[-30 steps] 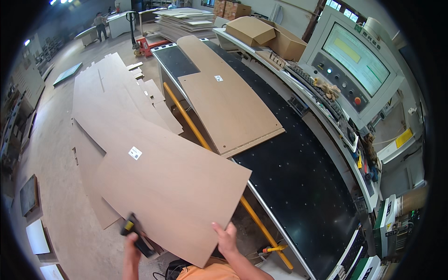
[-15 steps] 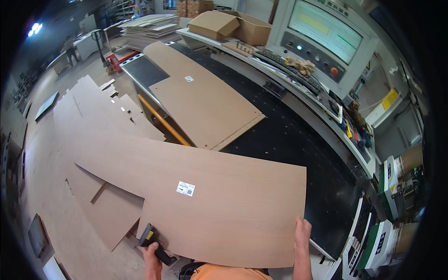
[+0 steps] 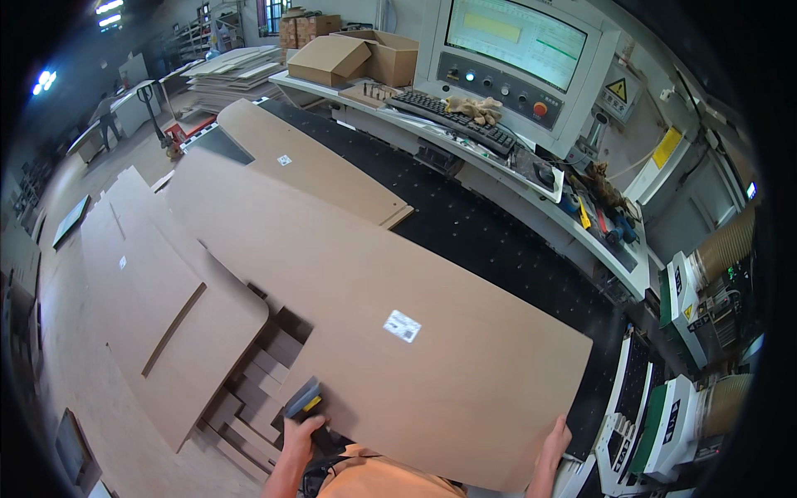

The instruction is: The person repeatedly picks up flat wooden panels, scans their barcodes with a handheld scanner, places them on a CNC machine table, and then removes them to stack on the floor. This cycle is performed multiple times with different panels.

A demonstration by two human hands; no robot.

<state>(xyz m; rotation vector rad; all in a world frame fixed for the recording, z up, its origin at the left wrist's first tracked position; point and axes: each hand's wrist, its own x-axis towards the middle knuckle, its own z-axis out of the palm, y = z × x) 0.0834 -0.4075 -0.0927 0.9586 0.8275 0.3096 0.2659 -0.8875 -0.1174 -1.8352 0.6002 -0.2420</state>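
Note:
A large brown wood panel with a notched edge slants across in front of me. A white printed label sticks to its face. My right hand is closed around the panel's near right edge, thumb on top. My left hand is wrapped round a dark handheld barcode scanner with a yellow patch, at the panel's lower left edge. Whether the left fingers also touch the panel is hidden. Beyond it, a second labelled panel lies on the black machine bed.
More cut panels and offcuts lie at the left. A bench with a keyboard, gloves and cardboard boxes runs along the back, below a control screen. Machine units with hoses stand at the right. A person stands far left.
The held panel has swung clockwise, its far end rising and its near right corner dropping. My left hand and scanner have shifted right. More offcuts show at the left.

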